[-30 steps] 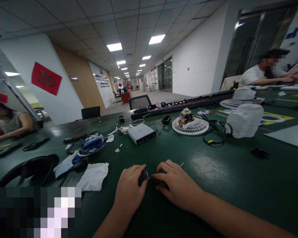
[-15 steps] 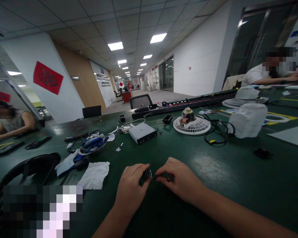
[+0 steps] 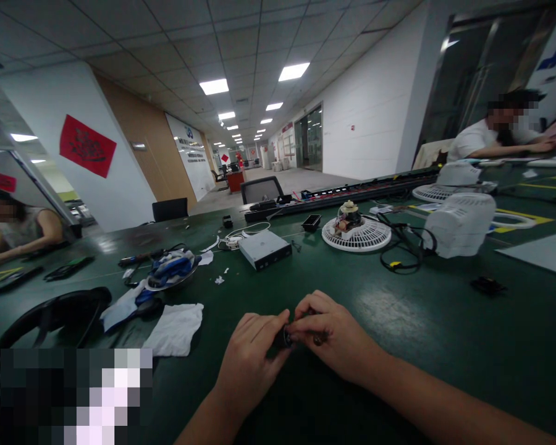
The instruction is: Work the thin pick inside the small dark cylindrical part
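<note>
Above the near middle of the green table (image 3: 333, 402), my left hand (image 3: 250, 352) is closed around a small dark round part (image 3: 286, 337) with a shiny rim. My right hand (image 3: 333, 337) has its thumb and forefinger pinched together against the open end of that part. Whatever sits between those right fingertips is too small and dark to name. A brownish round bit (image 3: 317, 339) shows beneath the curled right fingers. Fingertips of both hands meet at the dark part, which the left fingers partly cover.
Ahead lie a silver disc drive (image 3: 265, 247), a small black tray (image 3: 312, 222) and a white fan grille with a motor (image 3: 356, 233). A white housing (image 3: 463, 224) with black cable stands right. White cloth (image 3: 175, 330) and a bowl of blue fabric (image 3: 173, 272) lie left. Two people sit beyond.
My left hand has shifted slightly right with the dark part, closing the gap between the hands. My right fingertips now touch the part's end.
</note>
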The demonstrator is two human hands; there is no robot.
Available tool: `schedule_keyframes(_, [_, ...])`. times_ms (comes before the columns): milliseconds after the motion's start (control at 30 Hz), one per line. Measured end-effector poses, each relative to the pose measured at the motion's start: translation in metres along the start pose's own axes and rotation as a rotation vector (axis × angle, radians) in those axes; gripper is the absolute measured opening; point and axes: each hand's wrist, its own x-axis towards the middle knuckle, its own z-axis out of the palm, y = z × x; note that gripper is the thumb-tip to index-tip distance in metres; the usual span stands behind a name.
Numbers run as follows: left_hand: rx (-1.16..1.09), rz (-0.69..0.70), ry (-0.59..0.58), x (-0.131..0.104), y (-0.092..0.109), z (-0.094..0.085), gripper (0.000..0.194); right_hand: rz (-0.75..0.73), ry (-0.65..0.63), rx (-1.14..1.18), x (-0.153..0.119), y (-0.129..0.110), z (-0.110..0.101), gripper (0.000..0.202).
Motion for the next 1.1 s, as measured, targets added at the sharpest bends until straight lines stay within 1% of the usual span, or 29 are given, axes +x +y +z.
schedule_keyframes(100, [-0.023,-0.011,0.001,-0.003,0.000,0.003,0.050,0.045,0.031,0.020,0.000,0.001,0.001,0.018])
schedule_keyframes(200, [-0.052,0.002,-0.012,-0.005,0.000,0.005,0.056,0.073,0.036,0.028,0.000,0.000,0.000,0.015])
schedule_keyframes(400, [-0.091,0.048,-0.014,-0.003,0.002,0.003,0.056,0.155,0.086,0.029,0.001,-0.006,-0.003,0.019])
schedule_keyframes(533, [-0.074,0.048,-0.055,-0.002,0.004,0.002,0.053,0.190,0.049,0.040,0.002,-0.010,-0.005,0.019])
schedule_keyframes(667, [-0.041,-0.003,-0.043,-0.002,0.005,0.002,0.049,0.128,0.055,0.061,0.002,-0.013,-0.007,0.017])
schedule_keyframes(800, [0.016,-0.081,0.002,-0.002,0.003,0.000,0.046,0.119,0.184,0.070,0.001,-0.012,-0.010,0.024])
schedule_keyframes(900, [0.054,-0.185,0.057,-0.003,0.000,-0.002,0.045,0.153,0.282,0.029,0.001,-0.008,-0.011,0.017])
schedule_keyframes(967, [0.069,-0.240,0.096,-0.004,-0.002,-0.002,0.043,0.168,0.323,0.032,0.002,-0.005,-0.011,0.013])
schedule_keyframes(1033, [0.080,-0.270,0.120,-0.005,-0.004,-0.002,0.042,0.161,0.341,0.060,0.002,-0.003,-0.013,0.017])
schedule_keyframes(1100, [0.087,-0.281,0.118,-0.005,-0.005,-0.001,0.042,0.149,0.347,0.064,0.003,-0.003,-0.015,0.020])
